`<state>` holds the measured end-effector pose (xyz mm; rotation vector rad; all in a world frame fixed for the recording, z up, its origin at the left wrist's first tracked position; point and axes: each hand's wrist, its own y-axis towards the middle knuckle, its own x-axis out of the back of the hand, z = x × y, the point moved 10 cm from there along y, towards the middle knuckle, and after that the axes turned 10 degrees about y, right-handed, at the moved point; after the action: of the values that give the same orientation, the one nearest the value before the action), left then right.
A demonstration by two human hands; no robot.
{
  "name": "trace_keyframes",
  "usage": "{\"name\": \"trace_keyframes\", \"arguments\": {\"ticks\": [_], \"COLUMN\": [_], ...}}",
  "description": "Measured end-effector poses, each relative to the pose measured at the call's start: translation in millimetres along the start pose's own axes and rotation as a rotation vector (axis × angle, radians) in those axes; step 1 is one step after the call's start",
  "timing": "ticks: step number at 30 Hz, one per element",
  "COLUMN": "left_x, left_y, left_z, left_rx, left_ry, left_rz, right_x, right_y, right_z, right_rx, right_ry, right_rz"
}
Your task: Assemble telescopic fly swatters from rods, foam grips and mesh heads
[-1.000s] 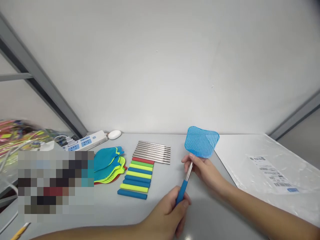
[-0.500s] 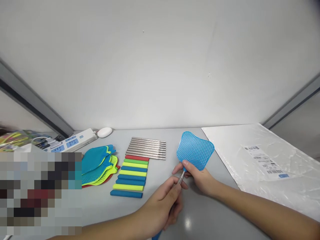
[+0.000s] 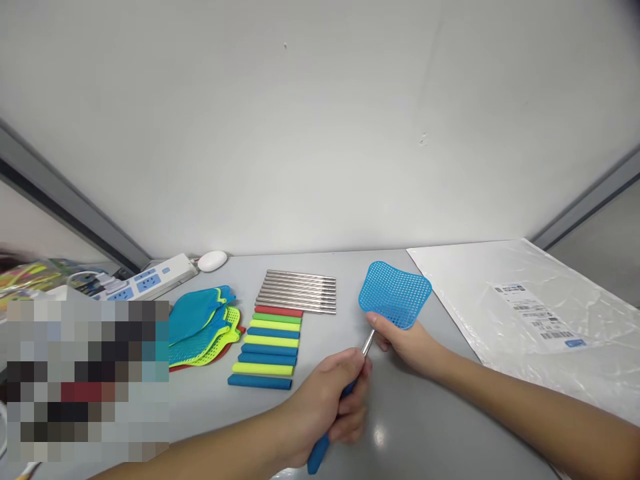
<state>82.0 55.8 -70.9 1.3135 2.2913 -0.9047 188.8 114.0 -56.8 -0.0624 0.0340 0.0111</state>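
One grey tabletop (image 3: 430,427) lies under it all, with a plastic-wrapped white package (image 3: 480,300) flat along its right side. Next in size comes the blue swatter, held up between two hands and slanting from its mesh head (image 3: 395,290), far end, to its blue handle (image 3: 319,455), near the camera. The left hand (image 3: 325,400) is wrapped firmly round that handle, whose lower end pokes out below the fist. The right hand (image 3: 405,347) has its thumb on the base of the mesh head; the other fingers are mostly hidden behind it. A short stretch of metal rod (image 3: 369,343) shows between the hands.

Smaller again: to the left, a loose pile of mesh heads (image 3: 200,317), then a column of coloured sleeves (image 3: 270,342) and a row of metal rods (image 3: 295,290) just beyond them.

My reading is that the step in hand is working the joint or fit of head on rod (the joint itself is covered, so I cannot tell whether it is fully seated). Any further move there calls for a steady handle and a straight line through the neck.
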Motion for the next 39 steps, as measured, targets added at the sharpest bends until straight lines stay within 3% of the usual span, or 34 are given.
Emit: {"name": "trace_keyframes", "arguments": {"ticks": [7, 16, 23, 28, 31, 33, 36, 39], "left_x": [-5.7, -1.2, -17.3, -14.4, -11.9, -11.5, -12.3, -10.9], "left_y": [2, 5, -9, -8, -4, -2, 0, 0], "left_z": [4, 2, 4, 11, 12, 9, 6, 3], "left_rx": [0.123, 0.14, 0.284, 0.259, 0.2, 0.16, 0.129, 0.1], "left_ry": [-0.247, -0.158, -0.292, -0.192, -0.066, -0.004, 0.055, 0.081], "left_rz": [0.14, 0.08, 0.278, 0.258, 0.213, 0.188, 0.168, 0.139], "right_x": [0, 5, 34, 43, 34, 13, -30, -48], "right_y": [8, 11, 14, 13, 5, -1, -13, -20], "right_z": [-4, -1, 31, 35, 23, 15, 5, 4], "right_rx": [-0.001, 0.02, 0.122, 0.137, 0.097, 0.057, -0.048, -0.102], "right_ry": [0.028, 0.053, 0.041, 0.039, 0.043, 0.036, 0.083, 0.137], "right_rz": [0.004, -0.02, -0.133, -0.164, -0.151, -0.031, 0.265, 0.365]}}
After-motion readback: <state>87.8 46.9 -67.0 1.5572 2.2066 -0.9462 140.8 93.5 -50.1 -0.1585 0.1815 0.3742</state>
